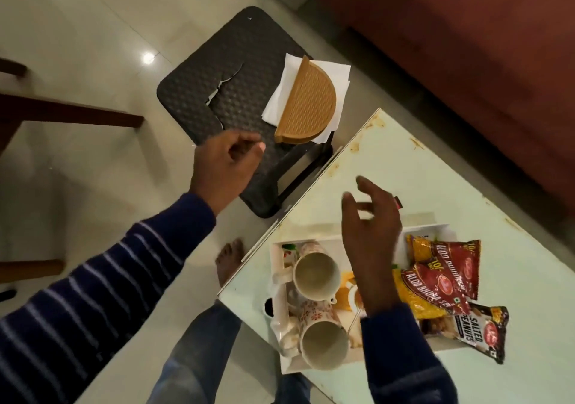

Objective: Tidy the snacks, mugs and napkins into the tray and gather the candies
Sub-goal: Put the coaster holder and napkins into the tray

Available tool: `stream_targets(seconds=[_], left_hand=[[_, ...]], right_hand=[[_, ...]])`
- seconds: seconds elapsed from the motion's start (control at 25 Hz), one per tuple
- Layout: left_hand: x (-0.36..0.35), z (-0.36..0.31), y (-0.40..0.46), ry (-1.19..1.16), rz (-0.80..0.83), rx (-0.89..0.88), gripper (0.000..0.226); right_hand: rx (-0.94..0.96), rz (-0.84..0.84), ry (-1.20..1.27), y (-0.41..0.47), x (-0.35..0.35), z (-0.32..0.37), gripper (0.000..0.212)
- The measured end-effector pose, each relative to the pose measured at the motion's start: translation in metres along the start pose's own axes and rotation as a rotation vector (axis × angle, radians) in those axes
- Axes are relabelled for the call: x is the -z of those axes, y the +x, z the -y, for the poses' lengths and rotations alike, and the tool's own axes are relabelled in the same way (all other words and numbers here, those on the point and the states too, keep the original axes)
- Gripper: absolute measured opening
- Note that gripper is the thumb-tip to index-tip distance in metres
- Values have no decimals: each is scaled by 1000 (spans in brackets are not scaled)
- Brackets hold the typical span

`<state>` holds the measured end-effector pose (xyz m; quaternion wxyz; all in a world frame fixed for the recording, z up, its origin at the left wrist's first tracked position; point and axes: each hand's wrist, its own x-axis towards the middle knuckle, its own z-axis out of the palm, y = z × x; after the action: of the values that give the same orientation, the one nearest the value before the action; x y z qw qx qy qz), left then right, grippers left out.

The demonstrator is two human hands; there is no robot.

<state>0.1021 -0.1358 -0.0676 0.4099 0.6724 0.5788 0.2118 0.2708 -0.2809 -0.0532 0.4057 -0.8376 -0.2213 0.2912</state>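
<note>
A white tray (441, 227) lies on the pale glass table (420, 161). In it stand two mugs (315, 274) (323, 343) with floral sides, beside red snack packets (445, 273) and a salted peanuts packet (473, 332). My right hand (371, 242) hovers over the tray with fingers spread, holding nothing. A tan half-round napkin holder (308, 105) with white napkins (334, 70) lies on a dark stool (217, 86) left of the table. My left hand (225, 167) is over the stool's near edge, fingers loosely curled, just short of the holder. A small red candy (399, 202) shows behind my right hand.
A red-brown sofa (466, 45) runs along the far right. Wooden chair legs (62, 114) stand at left on the tiled floor. My bare foot (228, 260) and jeans (199, 350) are close to the table's near corner. The stool top is cracked (222, 87).
</note>
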Motion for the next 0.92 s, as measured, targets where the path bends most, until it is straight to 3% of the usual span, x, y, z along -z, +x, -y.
stream_targets(seconds=[0.2,0.56,0.64,0.72,0.84,0.92], left_hand=[[-39,-8,44,-46,65,121,36],[-37,4,58,-233,168,184,22],[-28,6,58,-268,145,202,27],[-12,9,59,-229,101,154,53],[24,13,70,-31,162,-141,99],[49,10,78,191,228,-405,109]], right_hand=[[-307,114,171,68,-75,34,39],[-435,10,411,86,-106,50,22],[-352,43,381,85,-107,59,21],[-189,58,265,77,-101,65,21],[106,76,67,46,-80,65,16],[268,92,-28,18,-62,59,13]])
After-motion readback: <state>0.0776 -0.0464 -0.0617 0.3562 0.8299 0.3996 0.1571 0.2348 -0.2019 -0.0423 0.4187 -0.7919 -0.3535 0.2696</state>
